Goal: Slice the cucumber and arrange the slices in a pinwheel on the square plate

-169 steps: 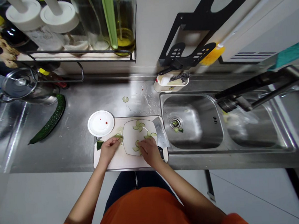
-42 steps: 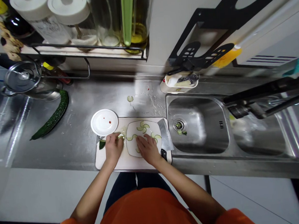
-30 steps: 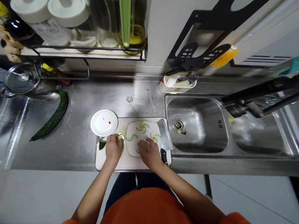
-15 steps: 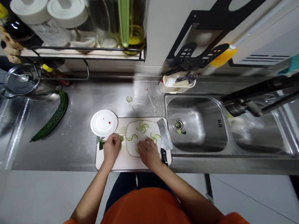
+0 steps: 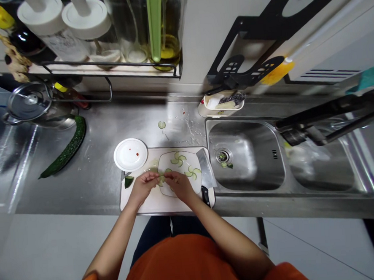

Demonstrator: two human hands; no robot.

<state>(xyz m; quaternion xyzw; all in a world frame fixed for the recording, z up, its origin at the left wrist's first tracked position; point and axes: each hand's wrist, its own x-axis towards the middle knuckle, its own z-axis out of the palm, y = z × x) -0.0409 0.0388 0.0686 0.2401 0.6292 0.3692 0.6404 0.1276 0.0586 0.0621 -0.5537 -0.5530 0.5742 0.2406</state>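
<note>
My left hand (image 5: 144, 186) and my right hand (image 5: 179, 184) meet over the left edge of a white squarish plate (image 5: 178, 193). Between their pinched fingertips is a thin cucumber slice (image 5: 161, 178), partly covered by the fingers. Curved cucumber slices lie on the plate in pinwheel shapes, one at the top (image 5: 178, 159) and one at the right (image 5: 193, 172). The plate rests on a pale cutting board (image 5: 148, 203). A cleaver (image 5: 207, 168) with a black handle lies along the board's right side, and a dark green cucumber piece (image 5: 128, 181) sits at its left.
A small round white plate (image 5: 130, 155) with red bits overlaps the board's upper left corner. A whole cucumber (image 5: 65, 152) lies on the steel counter beside a lidded pot (image 5: 29, 101). To the right are a sink (image 5: 248, 157) and a black faucet (image 5: 300, 129). A condiment shelf (image 5: 106, 68) overhangs the back.
My right hand has lifted from the plate's lower part and moved left to meet my left hand. The left hand has shifted slightly right, with the cucumber slice now between both.
</note>
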